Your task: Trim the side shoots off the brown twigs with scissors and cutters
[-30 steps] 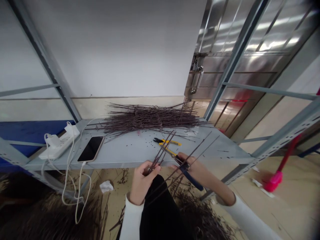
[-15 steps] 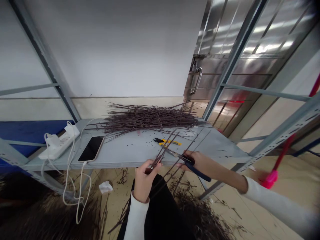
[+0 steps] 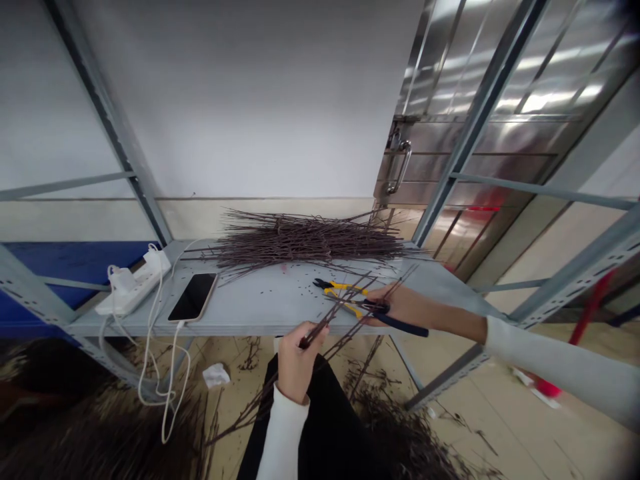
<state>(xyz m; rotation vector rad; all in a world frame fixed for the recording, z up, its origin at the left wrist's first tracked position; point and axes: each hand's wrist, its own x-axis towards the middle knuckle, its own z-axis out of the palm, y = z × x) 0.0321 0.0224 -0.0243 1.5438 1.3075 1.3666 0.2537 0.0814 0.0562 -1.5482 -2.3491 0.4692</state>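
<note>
My left hand (image 3: 296,360) is closed around a few thin dark twigs (image 3: 338,308) in front of the shelf edge. Their ends fan up to the right, and longer stems trail down to the lower left. In my right hand (image 3: 415,308) is a plier-like cutting tool (image 3: 404,326) with dark blue handles and a narrow metal nose, which points left across the twigs. Whether its jaws touch a twig I cannot tell. Some stems pass beside my right fingers. Yellow-handled cutting pliers (image 3: 336,285) lie on the shelf just behind, partly hidden by the twigs.
A big pile of dark twigs (image 3: 310,241) lies along the back of the grey metal shelf (image 3: 270,307). On the left are a phone (image 3: 194,297) and a white power strip (image 3: 135,287) with hanging cables. Twig scraps (image 3: 400,427) litter the floor. Metal posts frame both sides.
My right hand has come slightly upward, and the tool's nose lies flatter across the twigs. My left hand keeps its hold. The whole view has shifted a little, so the shelf appears farther right.
</note>
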